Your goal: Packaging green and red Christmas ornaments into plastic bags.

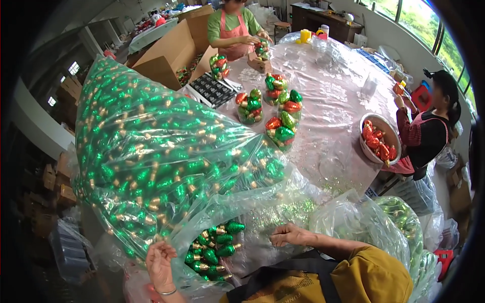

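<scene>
A big clear plastic bag, filled with glittery green bulb-shaped ornaments with gold caps, lies across the left side of the table. Its mouth faces me, and several loose green ornaments rest there. My left hand, a bracelet at its wrist, is at the near edge of the bag's mouth with its fingers curled on the plastic. To the right of the loose ornaments, my right hand hovers above the glitter-strewn table cover with fingers drawn together. Whatever those fingers may hold is hidden.
Several clear tubs of mixed ornaments stand mid-table. A second plastic bag, holding lighter green ornaments, sits at my right. Across the table, one person handles a tub. Another person stands right, by a bowl of red ornaments.
</scene>
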`<state>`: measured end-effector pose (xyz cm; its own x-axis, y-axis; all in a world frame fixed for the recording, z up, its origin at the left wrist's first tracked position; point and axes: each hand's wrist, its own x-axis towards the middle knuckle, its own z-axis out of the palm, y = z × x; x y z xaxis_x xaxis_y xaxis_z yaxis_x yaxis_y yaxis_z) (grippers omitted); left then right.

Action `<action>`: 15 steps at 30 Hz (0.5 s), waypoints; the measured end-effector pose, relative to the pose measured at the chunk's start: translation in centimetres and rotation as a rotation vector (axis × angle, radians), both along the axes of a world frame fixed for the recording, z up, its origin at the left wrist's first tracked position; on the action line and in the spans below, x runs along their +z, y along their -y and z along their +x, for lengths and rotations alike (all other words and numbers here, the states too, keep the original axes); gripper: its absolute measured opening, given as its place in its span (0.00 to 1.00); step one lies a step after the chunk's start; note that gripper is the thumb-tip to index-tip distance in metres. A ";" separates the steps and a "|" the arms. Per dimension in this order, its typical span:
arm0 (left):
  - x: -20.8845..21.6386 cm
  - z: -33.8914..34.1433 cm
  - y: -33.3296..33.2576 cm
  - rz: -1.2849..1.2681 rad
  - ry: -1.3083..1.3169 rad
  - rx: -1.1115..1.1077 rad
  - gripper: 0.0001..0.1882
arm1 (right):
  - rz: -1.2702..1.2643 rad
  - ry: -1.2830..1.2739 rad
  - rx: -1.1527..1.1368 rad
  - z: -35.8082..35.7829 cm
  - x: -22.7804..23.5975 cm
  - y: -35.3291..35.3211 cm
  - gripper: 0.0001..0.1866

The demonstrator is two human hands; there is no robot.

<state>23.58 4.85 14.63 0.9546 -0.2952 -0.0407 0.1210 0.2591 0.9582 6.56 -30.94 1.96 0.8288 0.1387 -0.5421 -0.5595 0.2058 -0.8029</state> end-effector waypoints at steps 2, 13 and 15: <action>-0.6 -0.6 -0.3 0.014 -0.042 -0.013 0.17 | -0.020 0.043 0.078 0.0 -0.4 -0.8 0.17; 0.2 -5.2 -0.4 0.045 0.081 -0.021 0.18 | -0.509 0.322 0.128 -4.8 -1.8 -1.3 0.13; 0.3 -6.7 -0.5 0.051 0.105 -0.060 0.18 | -0.833 0.620 0.083 -6.4 -2.7 -2.4 0.11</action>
<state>16.85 5.33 14.95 0.9349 -0.3525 0.0425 0.0328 0.2050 0.9782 0.20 -28.59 -0.73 0.9996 -0.0145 0.0251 0.0125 -0.5662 -0.8241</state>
